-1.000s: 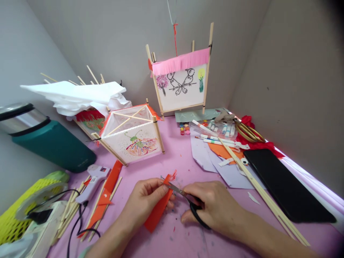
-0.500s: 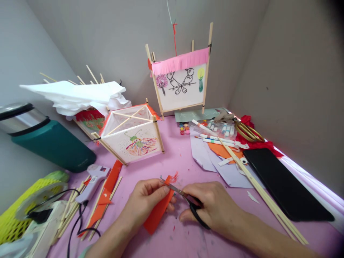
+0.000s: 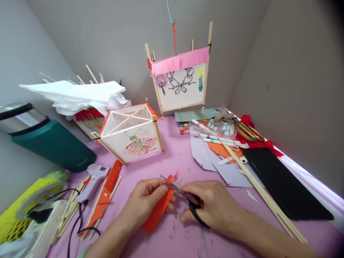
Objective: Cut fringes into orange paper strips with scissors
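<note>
Scissors (image 3: pixel 180 190) meet red paper (image 3: pixel 158 214) over the tabletop (image 3: pixel 174 159).
The left hand (image 3: pixel 149 196) pinches the paper between thumb and fingers close beside the blades, probably to keep it steady; the right hand (image 3: pixel 211 200) grips the scissors by their handles, so the blades lie across the paper near its fringed end. The glue gun (image 3: pixel 92 181) lies left, seemingly leaving elbow room.

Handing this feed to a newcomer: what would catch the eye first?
Probably the stick-and-paper frame with its pink fringe and bird drawing, at back centre. Next, the teal bottle at far left. At front centre, the left hand pinches an orange-red strip and the right hand holds black-handled scissors across it.
</note>
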`<state>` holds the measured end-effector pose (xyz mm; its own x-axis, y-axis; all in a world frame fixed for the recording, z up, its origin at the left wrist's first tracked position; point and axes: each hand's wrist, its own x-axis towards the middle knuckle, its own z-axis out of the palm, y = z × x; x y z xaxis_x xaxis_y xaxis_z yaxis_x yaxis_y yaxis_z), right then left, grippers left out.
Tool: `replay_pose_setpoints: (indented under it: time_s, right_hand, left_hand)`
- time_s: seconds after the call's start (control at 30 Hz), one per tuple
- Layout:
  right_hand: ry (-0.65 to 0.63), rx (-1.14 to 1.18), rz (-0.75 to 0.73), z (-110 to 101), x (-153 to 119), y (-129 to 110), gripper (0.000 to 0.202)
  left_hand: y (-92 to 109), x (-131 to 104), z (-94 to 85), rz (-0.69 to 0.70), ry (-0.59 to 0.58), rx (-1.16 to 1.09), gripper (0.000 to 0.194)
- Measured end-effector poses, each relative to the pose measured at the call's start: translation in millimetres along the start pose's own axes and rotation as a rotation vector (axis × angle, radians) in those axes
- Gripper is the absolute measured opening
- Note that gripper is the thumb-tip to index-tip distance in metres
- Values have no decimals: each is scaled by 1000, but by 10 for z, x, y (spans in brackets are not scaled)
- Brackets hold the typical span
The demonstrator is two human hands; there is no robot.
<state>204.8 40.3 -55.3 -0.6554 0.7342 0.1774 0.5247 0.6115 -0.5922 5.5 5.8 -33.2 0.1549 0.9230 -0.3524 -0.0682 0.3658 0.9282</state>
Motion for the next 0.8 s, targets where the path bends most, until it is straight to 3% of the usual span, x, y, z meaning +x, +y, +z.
replay_pose_setpoints:
  time_s: [0.43, 0.8]
  right_hand:
    - [14, 52, -23, -8, -17, -33, 32]
    - [-11, 53, -39, 57, 11, -6, 40]
  left_hand:
    - [10, -2, 40, 3, -20, 2, 26]
    - [3, -11, 15, -16, -37, -20, 26]
